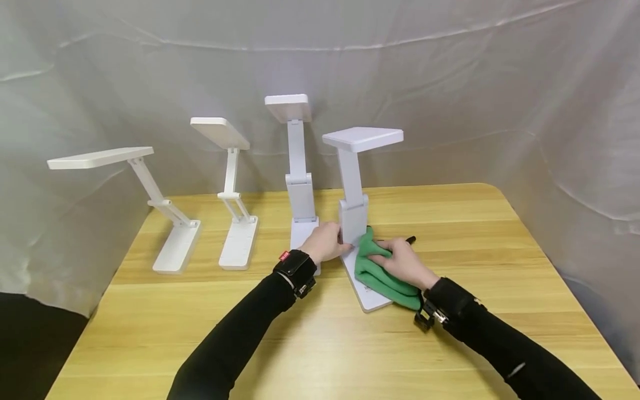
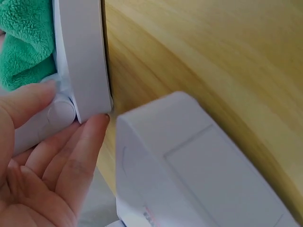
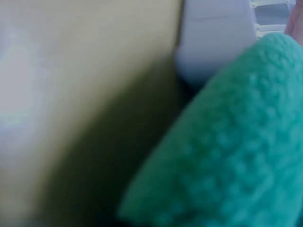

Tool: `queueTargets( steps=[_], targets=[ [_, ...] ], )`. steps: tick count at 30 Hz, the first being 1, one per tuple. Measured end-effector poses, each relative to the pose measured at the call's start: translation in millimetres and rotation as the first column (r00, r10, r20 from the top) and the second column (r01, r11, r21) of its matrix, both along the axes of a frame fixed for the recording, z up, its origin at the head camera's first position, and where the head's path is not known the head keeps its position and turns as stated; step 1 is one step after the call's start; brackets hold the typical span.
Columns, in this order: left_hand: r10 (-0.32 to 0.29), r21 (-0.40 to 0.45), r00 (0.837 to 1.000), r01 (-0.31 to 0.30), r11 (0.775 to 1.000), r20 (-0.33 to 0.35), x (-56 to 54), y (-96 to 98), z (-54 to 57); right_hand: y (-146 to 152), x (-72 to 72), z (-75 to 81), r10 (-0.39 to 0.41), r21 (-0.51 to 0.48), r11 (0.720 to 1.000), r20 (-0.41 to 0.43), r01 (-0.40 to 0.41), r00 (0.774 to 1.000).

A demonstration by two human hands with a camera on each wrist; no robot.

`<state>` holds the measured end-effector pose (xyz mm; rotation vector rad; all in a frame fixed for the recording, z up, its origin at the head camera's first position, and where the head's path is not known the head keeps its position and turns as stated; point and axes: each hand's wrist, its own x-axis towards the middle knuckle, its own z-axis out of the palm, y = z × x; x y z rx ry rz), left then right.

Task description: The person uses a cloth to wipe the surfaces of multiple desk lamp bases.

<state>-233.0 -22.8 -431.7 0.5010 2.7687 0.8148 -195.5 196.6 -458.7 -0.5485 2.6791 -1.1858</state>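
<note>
A white desk lamp (image 1: 353,219) stands unfolded on the right of a row of similar lamps. My left hand (image 1: 322,243) holds it low down, where its arm meets the base (image 1: 369,300). In the left wrist view the thumb (image 2: 35,100) lies at the hinge and the other fingers reach behind the base's end. My right hand (image 1: 406,263) grips a bunched green cloth (image 1: 372,268) against the top of that base. The cloth (image 3: 227,142) fills much of the right wrist view and hides part of the base; the right hand's own fingers are hidden there.
A second white lamp (image 1: 301,197) stands close behind the left hand. Two more lamps, one white lamp (image 1: 239,239) and another (image 1: 177,244), stand further left on the wooden table (image 1: 475,344). A dark-tipped object (image 1: 411,240) shows beyond the right hand. Grey sheeting (image 1: 450,100) hangs behind.
</note>
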Motion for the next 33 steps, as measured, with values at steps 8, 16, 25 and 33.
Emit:
queueTargets(
  steps=[8, 16, 25, 33],
  targets=[
    [0.031, 0.028, 0.999, -0.032, 0.999, 0.032, 0.8, 2.3, -1.1, 21.0, 40.5, 2.4, 0.056, 0.034, 0.998, -0.030, -0.055, 0.998],
    [0.000, -0.013, 1.000, 0.000, 1.000, 0.016, 0.0, 2.2, 1.1, 28.1, 49.0, 0.4, 0.099, 0.010, 0.995, -0.020, -0.099, 0.995],
    [0.007, -0.006, 1.000, -0.007, 1.000, 0.009, -2.3, 1.4, 0.9, 0.8, 13.0, 1.5, 0.020, 0.029, 0.999, -0.066, -0.018, 0.998],
    [0.005, 0.009, 1.000, -0.005, 1.000, 0.024, -2.2, 2.4, 0.1, 20.8, 54.1, 2.8, 0.118, 0.121, 0.987, -0.138, -0.101, 0.983]
  ],
)
